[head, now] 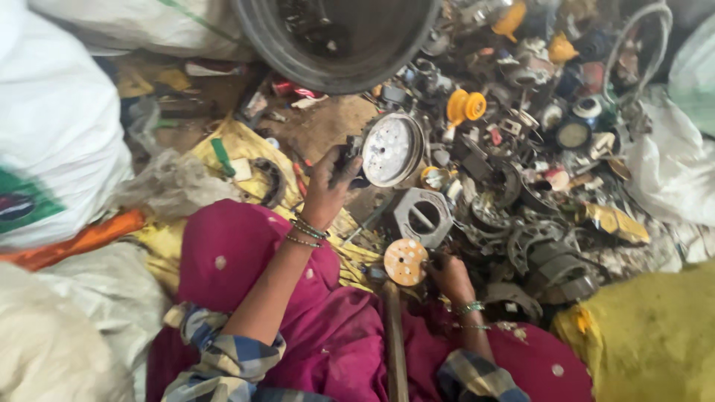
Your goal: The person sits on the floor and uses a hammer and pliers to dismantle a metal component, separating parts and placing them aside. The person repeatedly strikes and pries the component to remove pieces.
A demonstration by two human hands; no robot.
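My left hand [328, 182] is raised and grips a round metal lamp housing [392, 149] with a white dotted disc inside, held upright over the ground. My right hand [449, 275] sits lower, fingers pinched on the edge of a small orange perforated disc [405, 261]. A wooden handle [395, 342] lies between my knees, pointing toward the disc. Both wrists wear bangles, and a magenta garment [328, 327] covers my lap.
A heap of scrap metal and plastic parts [536, 149] fills the right side. A large dark tub [335, 41] stands at the top. White sacks [52, 126] lie left, another white sack [670, 164] right, yellow cloth [648, 335] at bottom right.
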